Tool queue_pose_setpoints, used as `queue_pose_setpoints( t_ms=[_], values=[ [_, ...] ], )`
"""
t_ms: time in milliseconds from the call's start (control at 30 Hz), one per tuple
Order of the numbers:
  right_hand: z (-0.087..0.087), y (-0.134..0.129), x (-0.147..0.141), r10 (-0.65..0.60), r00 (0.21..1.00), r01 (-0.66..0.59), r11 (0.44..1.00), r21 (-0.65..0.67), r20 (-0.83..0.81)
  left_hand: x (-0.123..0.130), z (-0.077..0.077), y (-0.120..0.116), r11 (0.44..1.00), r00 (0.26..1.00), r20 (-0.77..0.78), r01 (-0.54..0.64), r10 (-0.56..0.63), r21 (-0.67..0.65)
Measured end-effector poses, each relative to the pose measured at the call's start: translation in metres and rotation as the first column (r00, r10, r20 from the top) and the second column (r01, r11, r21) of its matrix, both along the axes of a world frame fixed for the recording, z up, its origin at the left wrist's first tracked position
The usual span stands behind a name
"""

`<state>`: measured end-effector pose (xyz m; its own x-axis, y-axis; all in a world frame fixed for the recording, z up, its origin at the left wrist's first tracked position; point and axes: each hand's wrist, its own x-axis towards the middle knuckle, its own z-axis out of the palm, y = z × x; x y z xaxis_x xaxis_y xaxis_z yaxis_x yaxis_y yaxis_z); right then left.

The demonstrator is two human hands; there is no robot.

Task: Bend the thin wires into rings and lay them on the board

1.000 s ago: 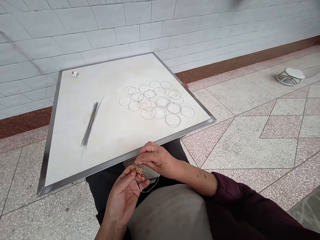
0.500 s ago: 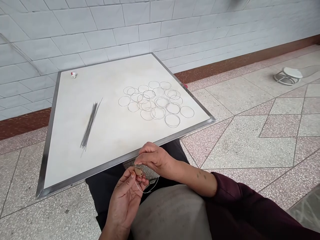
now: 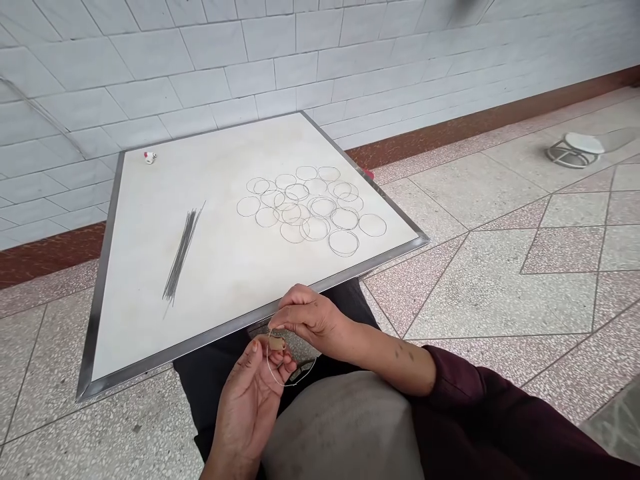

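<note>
My right hand (image 3: pixel 313 320) pinches a thin wire ring (image 3: pixel 283 385) at its upper left, just below the table's front edge. The ring hangs over my lap. My left hand (image 3: pixel 255 393) is palm up beside it, its thumb raised away from the curled fingers. A small brown piece (image 3: pixel 277 343) rests against the fingers of my left hand, inside the ring's outline. Many overlapping wire rings (image 3: pixel 344 243) lie on the right half of the white table (image 3: pixel 225 267). A bundle of straight wires (image 3: pixel 181 257) lies on the left half.
A small red and white object (image 3: pixel 149 157) sits at the table's far left corner. The table's metal rim (image 3: pixel 200 343) runs close in front of my hands. A tiled wall (image 3: pixel 210 73) stands behind it. A round white stool (image 3: pixel 575 150) is on the floor at the right.
My left thumb has lifted off the brown piece and moved left. The held ring now shows more of its left curve. My right hand keeps its pinch. The view has shifted slightly.
</note>
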<state>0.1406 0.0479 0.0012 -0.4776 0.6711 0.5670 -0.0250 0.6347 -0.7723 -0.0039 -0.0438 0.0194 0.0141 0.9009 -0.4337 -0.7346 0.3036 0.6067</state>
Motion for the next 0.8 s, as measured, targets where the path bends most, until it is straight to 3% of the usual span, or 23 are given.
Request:
queue_pose_setpoints(
  t_ms=[333, 600, 800],
  values=[
    [-0.0005, 0.0040, 0.0021, 0.057, 0.979, -0.088, 0.984, 0.155, 0.195, -0.0014, -0.0030, 0.0006, 0.994, 0.996, 0.065, -0.051, 0.057, -0.094],
    [0.0013, 0.0080, -0.0006, 0.033, 0.979, -0.074, 0.977, 0.200, 0.202, 0.0006, -0.0038, 0.0004, 0.987, 0.988, 0.124, -0.072, 0.090, -0.143],
    [0.0060, 0.0079, -0.0016, 0.048, 0.975, -0.067, 0.994, 0.083, 0.217, 0.0016, -0.0031, 0.0032, 0.986, 0.986, 0.120, -0.096, 0.113, -0.139]
  ],
)
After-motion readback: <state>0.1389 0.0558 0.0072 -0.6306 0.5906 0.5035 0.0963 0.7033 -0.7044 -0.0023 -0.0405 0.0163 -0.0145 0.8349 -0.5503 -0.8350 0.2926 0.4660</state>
